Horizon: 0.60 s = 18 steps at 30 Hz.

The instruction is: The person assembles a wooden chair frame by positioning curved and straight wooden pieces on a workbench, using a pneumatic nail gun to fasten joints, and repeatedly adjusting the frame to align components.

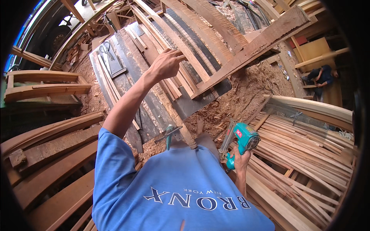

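My right hand (242, 158) is wrapped round the handle of a teal nail gun (246, 135), held out to the right of my body. Its slanted grey magazine reaches down beside my leg. My left arm stretches forward over the bench, and my left hand (165, 66) hovers at or just above a long wooden slat (192, 64). Its fingers are loosely bent and apart, with nothing visible in them; whether they touch the slat is unclear. The slat belongs to a wooden frame whose thick end plank (266, 48) runs across the right of the bench.
A metal square (117, 72) and scissors (105, 50) lie on the bench's left side. A green-handled clamp (169, 138) sits at its near edge. Stacked slats (304, 150) fill the right, curved planks (58, 169) the left. Shavings cover the floor (250, 92). Another person (323, 80) sits far right.
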{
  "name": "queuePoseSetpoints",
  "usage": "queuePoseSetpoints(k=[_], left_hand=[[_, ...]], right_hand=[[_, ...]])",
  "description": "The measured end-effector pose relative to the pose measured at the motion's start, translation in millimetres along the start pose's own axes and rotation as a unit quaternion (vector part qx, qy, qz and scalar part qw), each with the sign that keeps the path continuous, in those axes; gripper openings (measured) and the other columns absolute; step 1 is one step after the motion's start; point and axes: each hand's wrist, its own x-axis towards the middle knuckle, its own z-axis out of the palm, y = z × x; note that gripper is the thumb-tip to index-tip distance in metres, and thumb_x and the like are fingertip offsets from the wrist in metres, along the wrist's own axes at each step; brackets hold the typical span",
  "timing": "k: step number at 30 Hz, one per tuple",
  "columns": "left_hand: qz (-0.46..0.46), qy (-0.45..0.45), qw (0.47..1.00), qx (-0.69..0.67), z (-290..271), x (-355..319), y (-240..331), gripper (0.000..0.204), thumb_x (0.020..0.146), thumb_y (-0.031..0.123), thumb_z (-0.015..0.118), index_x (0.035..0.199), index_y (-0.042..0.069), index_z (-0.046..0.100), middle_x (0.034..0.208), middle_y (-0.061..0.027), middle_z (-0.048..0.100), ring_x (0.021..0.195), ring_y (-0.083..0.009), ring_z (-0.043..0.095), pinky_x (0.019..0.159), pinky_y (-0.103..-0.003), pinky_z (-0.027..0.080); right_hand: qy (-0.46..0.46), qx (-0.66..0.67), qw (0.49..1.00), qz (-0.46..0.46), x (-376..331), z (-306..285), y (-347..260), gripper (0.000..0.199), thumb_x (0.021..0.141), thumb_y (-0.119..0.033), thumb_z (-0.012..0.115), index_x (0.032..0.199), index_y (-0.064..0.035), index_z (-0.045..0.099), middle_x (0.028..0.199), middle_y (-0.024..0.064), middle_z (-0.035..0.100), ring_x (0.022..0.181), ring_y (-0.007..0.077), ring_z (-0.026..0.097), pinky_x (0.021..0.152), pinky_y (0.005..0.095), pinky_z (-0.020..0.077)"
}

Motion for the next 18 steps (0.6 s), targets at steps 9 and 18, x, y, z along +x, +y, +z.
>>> queuePoseSetpoints(k=[9,18], left_hand=[[-0.012,-0.043,0.999,-0.014,12.5,-3.9,22.3,0.028,0.076,0.006,0.053,0.099,0.004,0.069,0.095,-0.0163,0.063,0.102,-0.0295,0.060,0.091,-0.047,0.039],[-0.104,-0.119,0.987,-0.033,9.9,6.5,28.3,0.034,0.074,0.009,0.052,0.099,0.007,0.073,0.092,-0.0161,0.061,0.094,-0.0279,0.061,0.097,-0.050,0.031]], right_hand=[[0.060,0.029,0.998,-0.002,-37.9,23.2,-3.7,0.020,0.092,-0.016,0.068,0.087,0.0031,0.064,0.061,0.0075,0.064,0.053,0.0170,0.063,0.054,0.0329,0.0493],[0.005,-0.128,0.987,-0.098,-36.8,51.4,-86.3,0.019,0.081,-0.017,0.072,0.088,0.0006,0.068,0.071,0.0185,0.068,0.071,0.0344,0.071,0.064,0.0443,0.0528]])
